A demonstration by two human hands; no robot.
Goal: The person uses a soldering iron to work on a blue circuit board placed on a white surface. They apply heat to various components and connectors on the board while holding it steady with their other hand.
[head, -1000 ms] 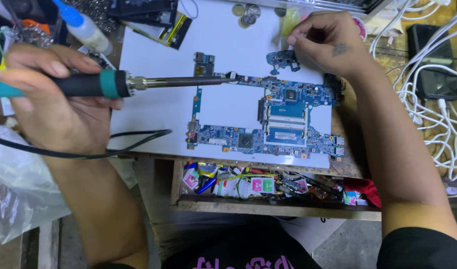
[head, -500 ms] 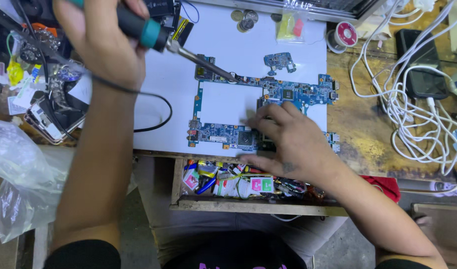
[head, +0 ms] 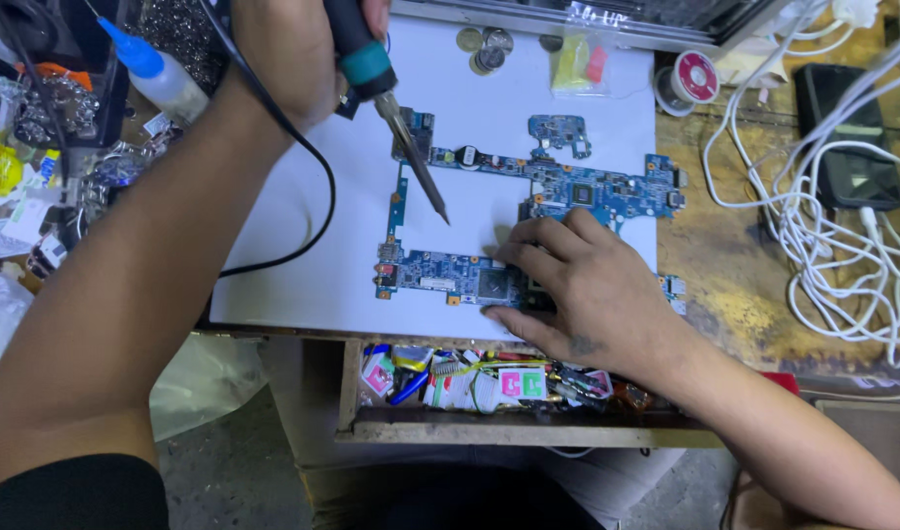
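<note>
Two hands on the job, and I'd like a sanity check on technique.

**benchrat:** My left hand [head: 303, 49] is wrapped tight around the soldering iron [head: 376, 83], up near the teal collar, with the tip angled down and to the right. The point sits over the white mat [head: 273, 236], in the open cut-out of the blue circuit board [head: 568, 191]; I can't tell if it's touching anything. My right hand [head: 578, 285] is lying flat, fingers spread, pressing on the lower strip of the board near its right end, holding nothing. Good enough?

**fluxfan:** Mostly, I reckon. The board is well placed, flat in the middle of the mat with the flat hand pinning it so it won't skate. A few thoughts:
- The left forearm comes in diagonally from the lower left and looks to be hanging in the air. Resting the wrist on the mat would probably steady the tip.
- A grip that close to the collar gives control, but watch the hot barrel.
- The black cord [head: 303, 186] loops across the mat beside the board; a snag there could tug the iron.
- Keep those spread fingertips well apart from wherever the tip lands.
- The coin cells [head: 484, 49] at the top edge and the solder spool [head: 695, 79] are out of the way, so fine.
</note>
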